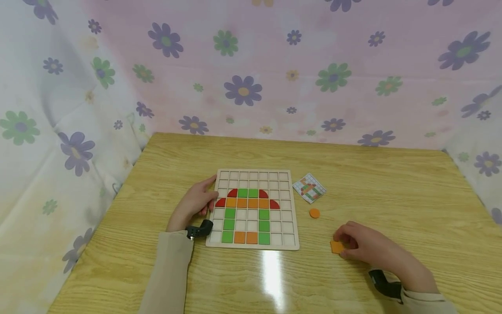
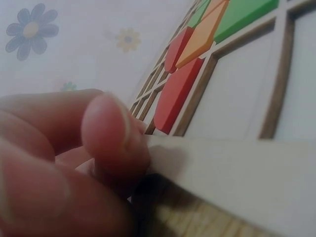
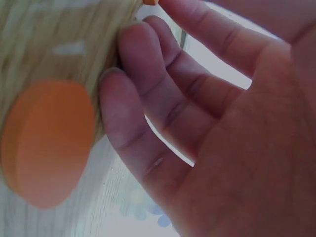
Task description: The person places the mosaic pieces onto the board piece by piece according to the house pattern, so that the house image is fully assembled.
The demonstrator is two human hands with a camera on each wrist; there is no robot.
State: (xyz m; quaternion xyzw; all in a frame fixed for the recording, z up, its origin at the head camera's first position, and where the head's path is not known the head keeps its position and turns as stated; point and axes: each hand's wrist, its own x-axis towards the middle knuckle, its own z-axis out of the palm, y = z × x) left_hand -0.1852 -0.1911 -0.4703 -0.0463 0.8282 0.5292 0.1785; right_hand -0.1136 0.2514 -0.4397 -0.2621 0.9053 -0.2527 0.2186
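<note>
A square wooden grid board (image 1: 252,247) lies on the table with red, green and orange tiles set in some of its cells. My left hand (image 1: 195,199) rests at its left edge; in the left wrist view a fingertip (image 2: 112,129) touches the rim, close to a red rounded tile (image 2: 177,94). To the right of the board my right hand (image 1: 366,244) pinches an orange square tile (image 1: 336,247) between thumb and fingers, low over the table. An orange round tile (image 1: 314,213) lies between the board and this hand, and shows large in the right wrist view.
A small picture card (image 1: 309,188) with a coloured grid pattern lies just right of the board. Flowered cloth (image 1: 243,113) hangs behind the wooden table (image 1: 372,187) and along both sides. Each wrist wears a black camera mount (image 1: 384,285).
</note>
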